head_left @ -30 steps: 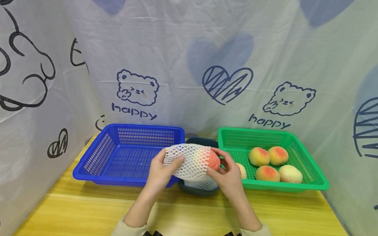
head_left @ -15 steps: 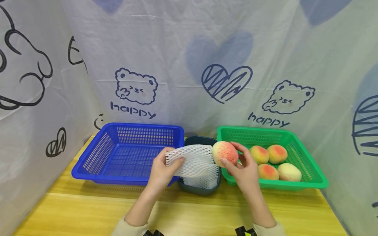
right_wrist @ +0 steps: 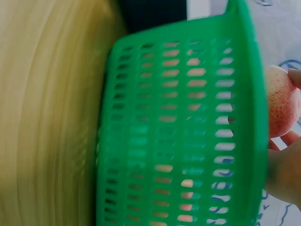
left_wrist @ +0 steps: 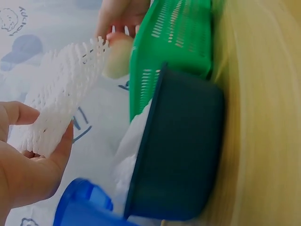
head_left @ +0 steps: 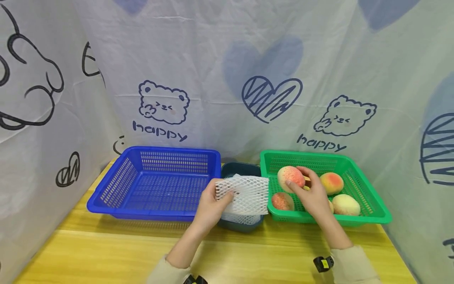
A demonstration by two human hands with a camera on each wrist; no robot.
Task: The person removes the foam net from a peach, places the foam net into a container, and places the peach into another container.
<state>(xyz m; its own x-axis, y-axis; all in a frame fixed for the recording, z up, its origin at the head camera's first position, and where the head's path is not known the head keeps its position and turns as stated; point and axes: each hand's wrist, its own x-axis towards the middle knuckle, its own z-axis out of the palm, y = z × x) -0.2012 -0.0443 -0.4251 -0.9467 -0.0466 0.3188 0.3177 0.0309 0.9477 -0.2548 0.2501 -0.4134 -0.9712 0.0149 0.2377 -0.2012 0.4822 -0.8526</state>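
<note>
My left hand (head_left: 211,203) pinches a white foam net sleeve (head_left: 248,195) by its left end, above the dark basin (head_left: 241,227). The sleeve looks flattened and nothing shows inside it; in the left wrist view the thumb and fingers hold its near end. My right hand (head_left: 312,193) grips a pink and cream peach (head_left: 291,178) over the left part of the green basket (head_left: 369,219). Beneath and around that hand several peaches lie in the basket, among them a red-speckled one (head_left: 282,201) and a pale one (head_left: 346,205). One peach is mostly hidden behind the right hand.
A blue basket (head_left: 152,216) stands left of the dark basin, which holds more white foam nets and sits between the two baskets. All three stand on a yellow wooden table (head_left: 248,256). A printed cloth (head_left: 213,59) hangs right behind them.
The right hand has drawn the peach out of the foam net sleeve and carried it right, over the green basket. The left hand keeps the sleeve and has shifted slightly right.
</note>
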